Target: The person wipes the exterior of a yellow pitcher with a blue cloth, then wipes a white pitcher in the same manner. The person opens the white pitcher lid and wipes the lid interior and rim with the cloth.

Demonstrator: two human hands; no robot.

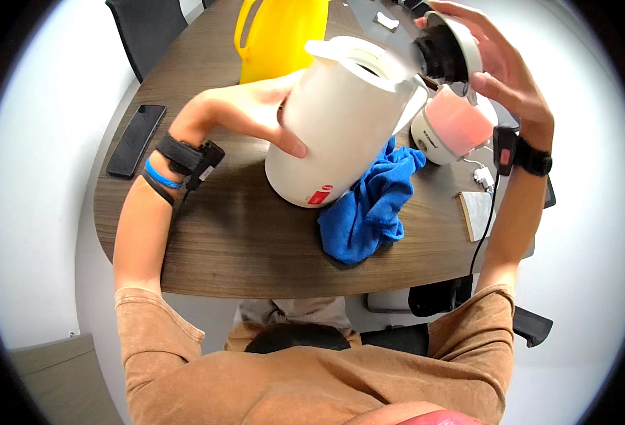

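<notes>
A white thermos jug (341,120) with a spout and a side handle stands on the wooden table, its top opening uncovered. My left hand (270,117) is wrapped round the jug's left side, with the thumb in front. Up to the right of the jug, my right hand (507,71) holds the jug's lid (447,53), white on the outside with a black threaded plug facing the opening. The lid is apart from the jug. Against the jug's lower right lies a crumpled blue cloth (373,205).
Behind the jug stands a yellow jug (284,42). A small white and pink appliance (451,124) sits to the right, near a white plug (482,177) and a pale block (475,214). A black phone (136,140) lies at the table's left edge. Chairs stand around.
</notes>
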